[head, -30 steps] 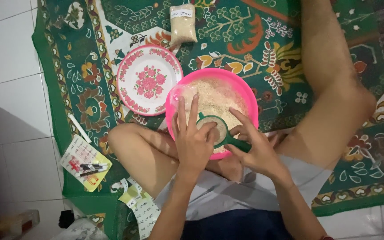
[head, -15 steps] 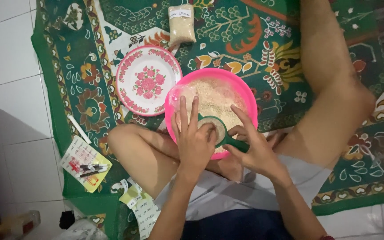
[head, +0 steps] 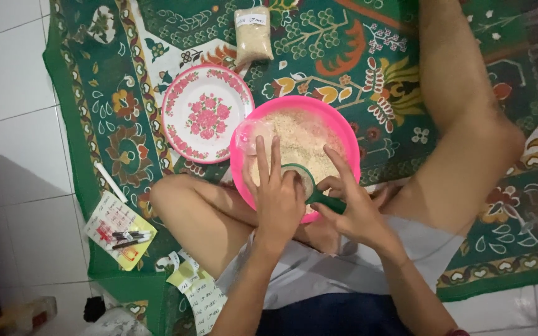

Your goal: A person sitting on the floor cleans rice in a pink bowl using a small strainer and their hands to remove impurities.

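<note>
The right hand (head: 356,214) grips the handle of a green scoop (head: 303,180) held over the near rim of the pink basin (head: 344,134), which rests between the person's legs on the patterned mat (head: 368,68). The left hand (head: 275,199), fingers flat and open, lies across the scoop's mouth — seemingly levelling it. The basin holds pale grain; the floral plate (head: 207,112) beside it is bare, and a sealed bag (head: 252,34) of grain lies beyond.

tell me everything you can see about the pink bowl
The pink bowl is round, plastic-looking and bright pink, sitting upright on the patterned green mat between the person's legs. It holds pale, rice-like grains, with a clear plastic bag at its left inner edge. A green scoop sits over its near side, held by the right hand, while the left hand lies across the rim. A flowered plate lies just beside it.
</note>
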